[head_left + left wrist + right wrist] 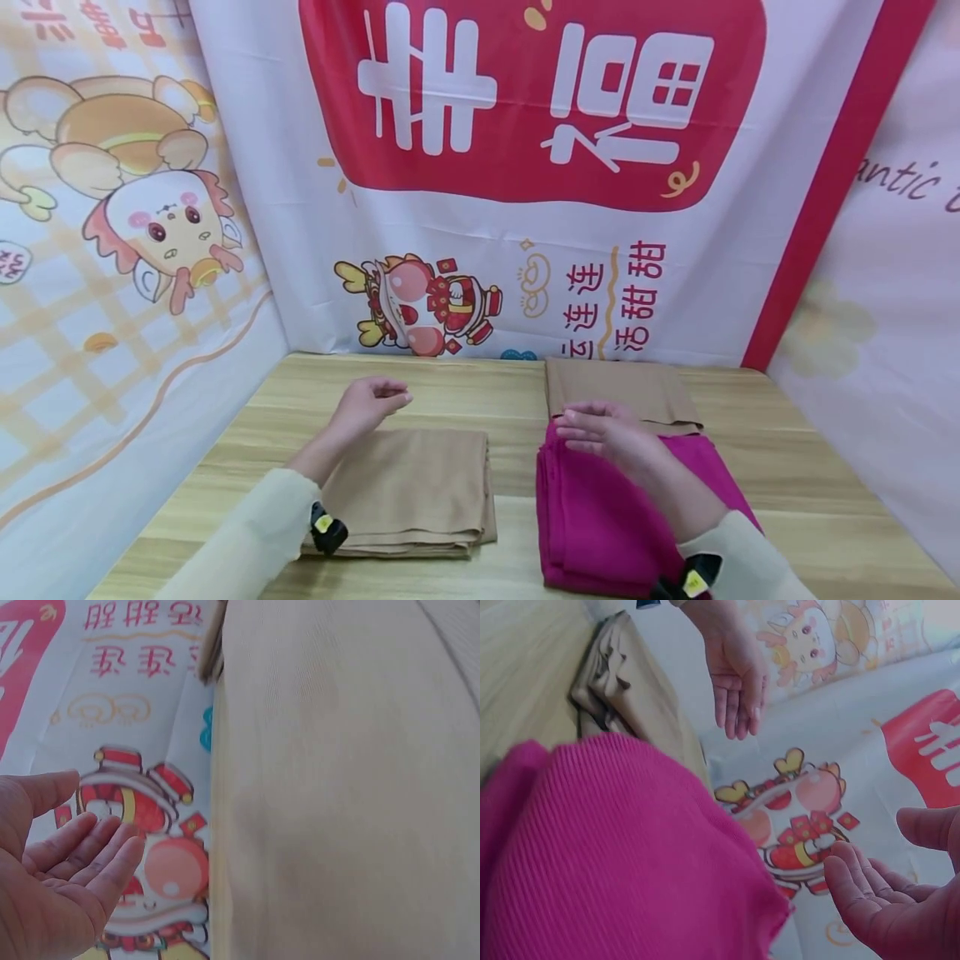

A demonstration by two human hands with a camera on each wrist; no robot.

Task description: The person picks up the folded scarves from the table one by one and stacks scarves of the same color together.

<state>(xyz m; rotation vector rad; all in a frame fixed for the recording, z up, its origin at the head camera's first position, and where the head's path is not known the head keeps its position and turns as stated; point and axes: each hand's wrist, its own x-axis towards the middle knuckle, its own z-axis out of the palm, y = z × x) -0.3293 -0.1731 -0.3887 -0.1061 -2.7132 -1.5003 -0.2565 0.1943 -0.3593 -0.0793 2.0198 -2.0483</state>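
Note:
Above the far left corner of a folded tan cloth (420,483), my left hand (371,404) hovers with relaxed fingers and holds nothing. In the left wrist view the same hand (67,877) shows its palm, fingers loosely bent. My right hand (618,433) hangs over a folded magenta cloth (600,517), its fingers loose. Ribbed magenta fabric (630,847) fills much of the right wrist view, apart from the right hand (900,900). Behind the magenta cloth lies another folded tan cloth (622,392), partly covered by it.
The wooden table (810,467) carries all the folded cloths. At its back edge hangs a printed curtain (285,275) with red patches and cartoon figures. Patterned sheets (45,367) close off the left and right sides.

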